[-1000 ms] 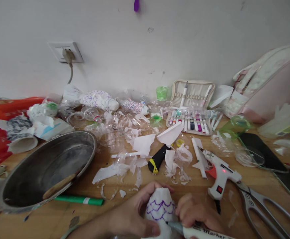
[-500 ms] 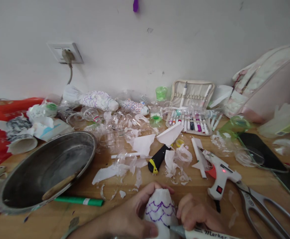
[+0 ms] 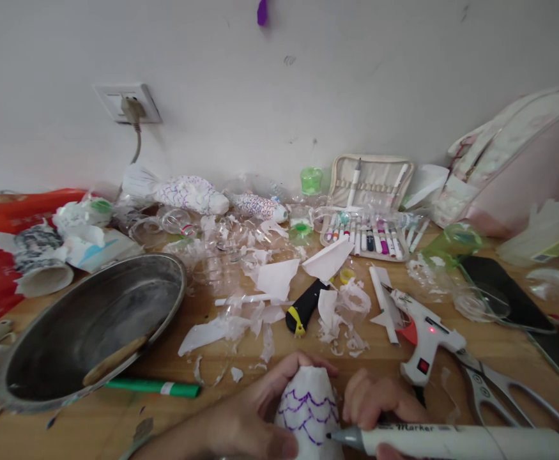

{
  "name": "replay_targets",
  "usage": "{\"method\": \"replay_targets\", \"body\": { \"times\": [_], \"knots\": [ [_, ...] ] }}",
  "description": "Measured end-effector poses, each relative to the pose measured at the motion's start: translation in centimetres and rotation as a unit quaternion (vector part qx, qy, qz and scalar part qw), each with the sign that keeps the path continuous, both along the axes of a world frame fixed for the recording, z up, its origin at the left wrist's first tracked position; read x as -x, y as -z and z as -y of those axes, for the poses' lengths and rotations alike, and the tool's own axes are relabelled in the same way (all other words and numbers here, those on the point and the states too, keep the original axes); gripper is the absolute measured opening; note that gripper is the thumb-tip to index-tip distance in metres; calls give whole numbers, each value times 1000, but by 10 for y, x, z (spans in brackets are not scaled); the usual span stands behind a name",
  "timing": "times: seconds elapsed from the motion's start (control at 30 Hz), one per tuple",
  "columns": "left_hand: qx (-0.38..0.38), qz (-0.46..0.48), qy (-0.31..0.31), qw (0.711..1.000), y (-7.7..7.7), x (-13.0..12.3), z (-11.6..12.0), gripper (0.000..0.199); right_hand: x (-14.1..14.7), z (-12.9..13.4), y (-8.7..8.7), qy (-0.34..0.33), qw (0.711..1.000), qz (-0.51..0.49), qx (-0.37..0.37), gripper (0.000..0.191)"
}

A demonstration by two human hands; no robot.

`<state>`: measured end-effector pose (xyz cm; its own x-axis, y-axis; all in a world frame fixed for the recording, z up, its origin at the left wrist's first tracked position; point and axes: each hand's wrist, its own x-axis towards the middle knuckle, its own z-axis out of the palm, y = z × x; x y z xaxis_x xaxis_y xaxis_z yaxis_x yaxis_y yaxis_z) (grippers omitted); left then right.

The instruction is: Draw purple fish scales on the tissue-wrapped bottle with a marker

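Note:
My left hand (image 3: pixel 255 409) is wrapped round a white paper-covered fish body (image 3: pixel 309 409), its thumb on the near side and fingers behind. Rows of purple scallop lines like scales run across the body, and its lower end is cut off by the frame. In my right hand (image 3: pixel 379 406) is a white marker (image 3: pixel 451 441) with a grey collar, closed between thumb and fingers. The marker's dark tip points left and is at the right edge of the scale lines; whether it touches cannot be told.
A metal basin (image 3: pixel 92 319) stands left, a green marker (image 3: pixel 154 386) beside it. Ahead lie paper scraps, a black-and-yellow cutter (image 3: pixel 303 310) and a marker case (image 3: pixel 370 211). A glue gun (image 3: pixel 432 338) and scissors (image 3: pixel 494 390) lie right. Two patterned fish (image 3: pixel 190 193) rest by the wall.
The marker has swung up to lie nearly level, with more of its barrel in view. Its tip has shifted slightly right. My left hand still holds the fish body.

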<state>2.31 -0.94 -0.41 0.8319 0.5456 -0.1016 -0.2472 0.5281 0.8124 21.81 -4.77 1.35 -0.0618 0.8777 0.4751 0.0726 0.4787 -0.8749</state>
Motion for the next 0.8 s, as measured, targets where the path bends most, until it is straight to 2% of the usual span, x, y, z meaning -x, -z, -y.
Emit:
{"method": "replay_targets", "body": {
  "times": [0.07, 0.1, 0.23, 0.33, 0.43, 0.57, 0.7, 0.8],
  "knots": [
    [0, -1, 3, 1000, 0, 0, 0, 61, 5, 1, 10, -5, 999, -35, 40, 20],
    [-1, -1, 3, 1000, 0, -1, 0, 61, 7, 0, 17, -3, 998, -47, 38, 21],
    [-5, 5, 1, 1000, 0, 0, 0, 58, 5, -7, 39, -67, 997, -45, -18, 31],
    [-14, 5, 0, 1000, 2, 0, 0, 58, 3, -10, 45, -75, 996, -37, -18, 34],
    [-10, 6, 0, 1000, 2, 0, 0, 60, 5, -8, 41, -54, 997, -45, -17, 34],
    [-2, 13, 1, 1000, -1, -1, 0, 58, 6, -5, 24, -30, 997, -65, -7, 28],
    [-5, 8, 1, 1000, -3, -1, -1, 57, 2, -6, 11, -57, 995, -76, 18, 24],
    [3, 16, 0, 1000, -4, -1, -1, 55, 2, -6, 12, -74, 994, -81, 23, 23]
  ]
}}
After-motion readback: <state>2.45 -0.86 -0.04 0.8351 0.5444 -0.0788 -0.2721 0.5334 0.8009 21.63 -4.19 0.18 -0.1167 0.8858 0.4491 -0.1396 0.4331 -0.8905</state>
